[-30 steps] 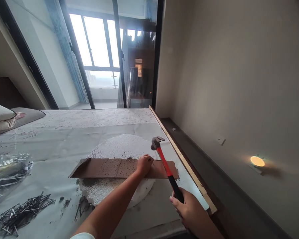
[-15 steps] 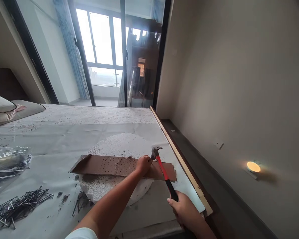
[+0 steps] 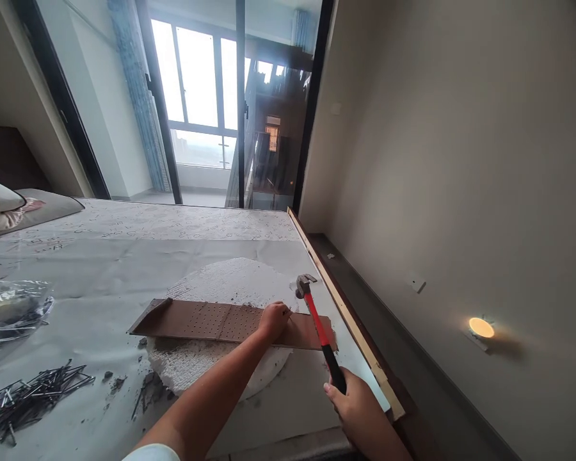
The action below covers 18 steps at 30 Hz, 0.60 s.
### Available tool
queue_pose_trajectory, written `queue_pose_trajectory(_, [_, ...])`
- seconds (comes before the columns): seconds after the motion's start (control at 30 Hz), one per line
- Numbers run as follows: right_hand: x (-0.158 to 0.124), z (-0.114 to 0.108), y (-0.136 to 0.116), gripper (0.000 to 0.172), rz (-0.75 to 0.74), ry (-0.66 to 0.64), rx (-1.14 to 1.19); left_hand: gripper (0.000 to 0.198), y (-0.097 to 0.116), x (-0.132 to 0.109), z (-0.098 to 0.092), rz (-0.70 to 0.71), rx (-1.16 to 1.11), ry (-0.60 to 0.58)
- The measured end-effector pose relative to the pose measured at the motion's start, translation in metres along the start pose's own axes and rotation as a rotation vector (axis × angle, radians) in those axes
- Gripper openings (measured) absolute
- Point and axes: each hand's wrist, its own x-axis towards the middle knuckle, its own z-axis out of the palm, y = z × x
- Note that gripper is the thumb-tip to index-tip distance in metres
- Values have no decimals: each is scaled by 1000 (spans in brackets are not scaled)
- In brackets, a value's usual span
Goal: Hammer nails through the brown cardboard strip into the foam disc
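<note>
My right hand (image 3: 358, 406) grips the black end of a claw hammer (image 3: 320, 326) with a red shaft. The hammer's metal head is raised a little above and to the right of my left hand (image 3: 274, 322). My left hand is closed in a pinch on the brown strip of cardboard-like board (image 3: 192, 319); a small dark tip at its fingers looks like a nail, mostly hidden. Rows of small holes dot the middle of the board. Beneath it lies a round white foam slab (image 3: 225, 278) with a rough, crumbly surface.
A heap of long nails (image 3: 33, 394) lies at the lower left, with dark crumbs beside it. Behind it is a clear plastic bag (image 3: 14, 314). A wooden edge strip (image 3: 338, 298) borders the grey sheet (image 3: 110, 269) on the right, before a wall.
The hammer head has lifted slightly up and right, away from my left hand's fingers. My left hand keeps its place on the board. The view has shifted a little.
</note>
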Motion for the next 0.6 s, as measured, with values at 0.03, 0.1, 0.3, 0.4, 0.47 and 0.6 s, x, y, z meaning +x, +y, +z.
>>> queue_pose_trajectory(0.03, [0,1,1,17,-8,9,-1,24,0,0,0,7,2,-1])
queue_pose_trajectory(0.1, [1,3,3,16,0,-25,-14,25,1,0,0,14,9,3])
queue_pose_trajectory(0.3, [-3,0,-4,15,-1,-104,-61,23,1,-2,0,-5,53,-16])
queue_pose_trajectory(0.4, [-11,-7,-9,16,-43,-49,-59,17,-1,-2,-3,28,-55,28])
queue_pose_trajectory(0.47, [-13,-7,-8,16,-51,-53,-33,17,-2,-2,-7,-2,-189,100])
queue_pose_trajectory(0.6, [1,6,7,15,13,-114,16,16,-6,-1,-15,-136,-454,265])
